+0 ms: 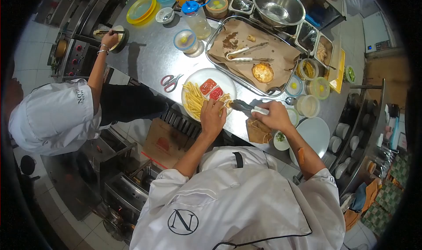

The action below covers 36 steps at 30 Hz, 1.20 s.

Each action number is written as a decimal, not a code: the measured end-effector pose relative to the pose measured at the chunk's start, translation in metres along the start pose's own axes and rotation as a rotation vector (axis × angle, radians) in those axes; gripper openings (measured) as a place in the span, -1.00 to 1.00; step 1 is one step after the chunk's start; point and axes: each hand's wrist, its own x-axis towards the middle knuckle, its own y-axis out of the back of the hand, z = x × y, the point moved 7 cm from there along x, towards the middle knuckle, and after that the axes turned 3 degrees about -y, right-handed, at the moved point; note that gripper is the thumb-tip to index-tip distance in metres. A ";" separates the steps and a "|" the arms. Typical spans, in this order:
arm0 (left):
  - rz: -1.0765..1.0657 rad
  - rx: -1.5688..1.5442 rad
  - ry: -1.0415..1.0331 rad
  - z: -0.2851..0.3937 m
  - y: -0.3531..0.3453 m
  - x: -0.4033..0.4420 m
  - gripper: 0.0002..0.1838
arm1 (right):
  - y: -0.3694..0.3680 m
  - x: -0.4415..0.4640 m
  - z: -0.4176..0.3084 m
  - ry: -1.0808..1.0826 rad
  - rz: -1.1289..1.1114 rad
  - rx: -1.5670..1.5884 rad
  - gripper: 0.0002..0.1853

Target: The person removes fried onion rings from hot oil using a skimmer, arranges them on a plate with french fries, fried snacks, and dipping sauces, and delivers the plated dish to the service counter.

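Observation:
A white plate point(225, 77) on the steel counter holds french fries point(192, 99) on its left and two small dishes of red sauce point(208, 87) near its middle. My left hand point(212, 114) is at the plate's near edge, fingers bent over a small piece of food beside the sauces; what its fingertips grip is too small to make out. My right hand point(274, 114) is closed around tongs point(258, 110), whose dark tips point left to the food by my left fingers. Below the tongs lies a brown cloth or paper point(258, 131).
Beyond the plate is a paper-lined tray point(211, 55) with another pair of tongs point(250, 59) and a round browned item point(262, 72). Scissors point(170, 83) lie left of the plate. Tubs and a white plate point(313, 138) stand right. A co-worker point(57, 114) works at the left.

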 end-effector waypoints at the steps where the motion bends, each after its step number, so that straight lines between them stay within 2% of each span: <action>1: -0.020 0.013 0.008 -0.001 -0.003 -0.001 -0.79 | -0.004 0.004 0.003 -0.070 -0.081 0.017 -0.44; 7: -0.063 0.015 0.007 -0.005 -0.009 -0.004 -0.79 | -0.028 0.025 0.018 -0.056 -0.147 0.194 -0.56; 11: -0.059 0.010 0.011 -0.007 -0.004 -0.006 -0.75 | -0.018 0.001 0.009 0.024 -0.089 0.096 -0.52; 13: -0.043 -0.002 0.014 -0.009 -0.003 -0.006 -0.69 | -0.004 -0.018 -0.010 0.263 0.142 -0.082 -0.54; 23: -0.060 0.081 0.016 -0.009 0.003 -0.011 -0.67 | -0.023 -0.023 -0.015 0.526 0.197 -0.121 -0.48; 25: -0.092 0.167 0.025 -0.013 -0.002 -0.013 -0.68 | -0.022 -0.021 -0.012 0.512 0.192 -0.116 -0.48; 30: -0.067 0.141 0.001 -0.016 -0.007 -0.012 -0.69 | -0.001 -0.024 -0.018 0.438 0.144 -0.107 -0.47; 32: -0.064 0.138 -0.010 -0.013 -0.004 -0.012 -0.69 | 0.013 -0.027 -0.018 0.285 0.057 0.090 -0.49; 33: -0.058 0.113 -0.001 -0.013 -0.002 -0.013 -0.68 | 0.017 -0.023 -0.015 0.285 0.059 0.088 -0.49; 35: -0.046 0.090 0.002 -0.011 0.007 -0.013 -0.67 | 0.049 -0.012 -0.005 0.307 0.304 0.213 -0.45; 36: -0.016 0.072 -0.013 -0.009 0.013 -0.016 -0.66 | 0.070 -0.002 -0.002 0.283 0.374 0.166 -0.45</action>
